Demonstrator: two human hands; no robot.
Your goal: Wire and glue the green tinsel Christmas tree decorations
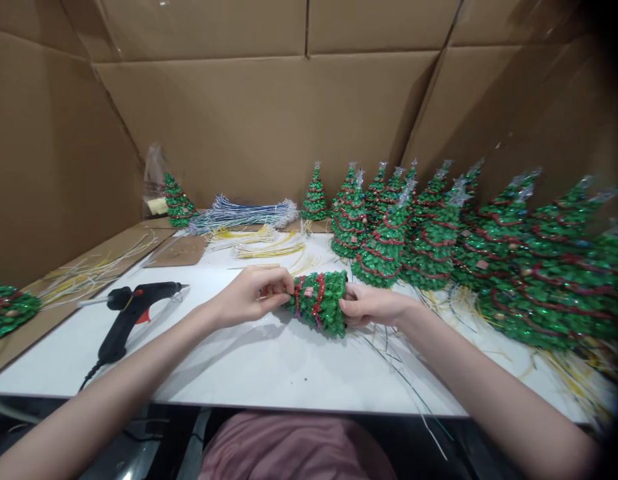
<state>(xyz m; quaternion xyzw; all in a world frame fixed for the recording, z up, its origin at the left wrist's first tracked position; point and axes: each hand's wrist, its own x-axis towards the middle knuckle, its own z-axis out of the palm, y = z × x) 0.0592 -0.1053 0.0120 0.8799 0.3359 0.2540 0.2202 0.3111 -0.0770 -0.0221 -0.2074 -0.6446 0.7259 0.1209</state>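
Note:
A small green Christmas tree (329,301) with red garland lies on its side between my hands, just above the white table. My right hand (371,305) grips it at the wide base, the fingers partly inside. Thin wires (396,367) trail from that end toward the table's front edge. At the narrow top end, my left hand (259,293) has its fingers pinched together; the tip is hidden behind them, and whatever else they hold is too small to make out.
A black glue gun (131,313) lies at left, its cord over the front edge. Bundles of blue-white wires (243,213) and yellow wires (269,243) lie at the back. Several star-topped trees (439,233) crowd the right side. Cardboard walls (263,120) enclose the table (229,373).

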